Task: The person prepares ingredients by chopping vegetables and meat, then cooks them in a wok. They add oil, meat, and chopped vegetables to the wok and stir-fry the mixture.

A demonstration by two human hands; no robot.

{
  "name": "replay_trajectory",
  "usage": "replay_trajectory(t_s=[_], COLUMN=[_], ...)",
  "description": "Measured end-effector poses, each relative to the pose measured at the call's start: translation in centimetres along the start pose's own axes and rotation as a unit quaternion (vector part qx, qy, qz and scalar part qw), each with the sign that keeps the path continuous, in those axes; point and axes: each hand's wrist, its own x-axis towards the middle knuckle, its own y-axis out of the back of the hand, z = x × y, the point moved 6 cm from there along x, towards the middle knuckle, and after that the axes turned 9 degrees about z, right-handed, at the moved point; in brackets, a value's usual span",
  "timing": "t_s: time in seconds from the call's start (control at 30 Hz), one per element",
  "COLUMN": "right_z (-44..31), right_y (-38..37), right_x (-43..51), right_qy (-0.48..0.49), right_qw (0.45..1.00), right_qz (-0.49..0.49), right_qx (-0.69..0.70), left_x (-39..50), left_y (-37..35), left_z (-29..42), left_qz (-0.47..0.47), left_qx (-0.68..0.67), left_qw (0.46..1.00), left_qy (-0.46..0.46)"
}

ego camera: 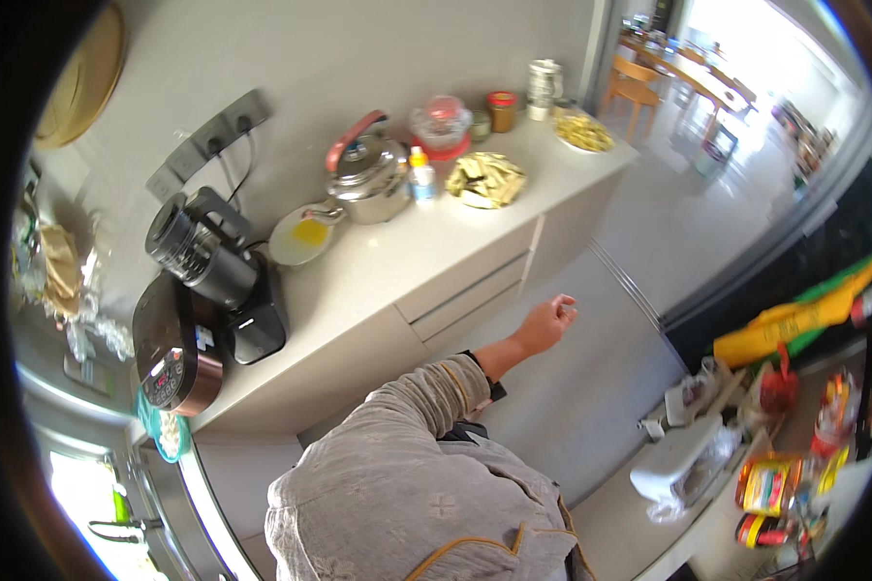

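Note:
My left hand (548, 324) reaches out over the grey tiled floor (552, 392), in front of the counter's drawers (472, 290). Its fingers are loosely curled with a small gap between them, and nothing shows in its grasp. A grey sleeve with orange trim (443, 385) covers the arm, and a dark band circles the wrist. My right hand is out of view. On the pale countertop (378, 269) nearest the hand lies a crumpled yellowish bag or wrapper (485, 180), beside a small bottle with a yellow cap (421, 174).
Along the wall stand a steel kettle (369, 181), a plate with yellow contents (298, 236), a black blender (218, 261) and a rice cooker (178, 348). A bowl of yellow food (583, 133) sits near the far end. Bottles (769, 483) and a white container (674, 457) are at right.

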Motion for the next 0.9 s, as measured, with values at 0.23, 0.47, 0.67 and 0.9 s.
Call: replay_trajectory(t_s=[0.23, 0.47, 0.67, 0.9], right_z=[-30.1, -50.1, -55.0, -57.0], right_y=[-21.6, -23.3, -23.7, -23.3], right_x=[-9.7, -19.2, -23.1, -24.9], right_qy=[0.159, 0.289, 0.399, 0.451], right_qw=[0.89, 0.736, 0.659, 0.615], right_qz=[-0.328, -0.469, -0.505, -0.517], right_qx=[0.273, 0.394, 0.389, 0.39], left_x=[1.0, -5.1, -6.2, -6.7], left_y=[26.2, 44.6, 51.9, 51.4], left_z=[-10.1, -19.4, -25.5, -21.4], left_qz=[0.351, 0.656, 0.679, 0.691], left_qx=[-0.055, -0.268, -0.327, -0.282], left_qw=[0.929, 0.679, 0.639, 0.646], left_qy=[0.106, 0.193, 0.156, 0.159])
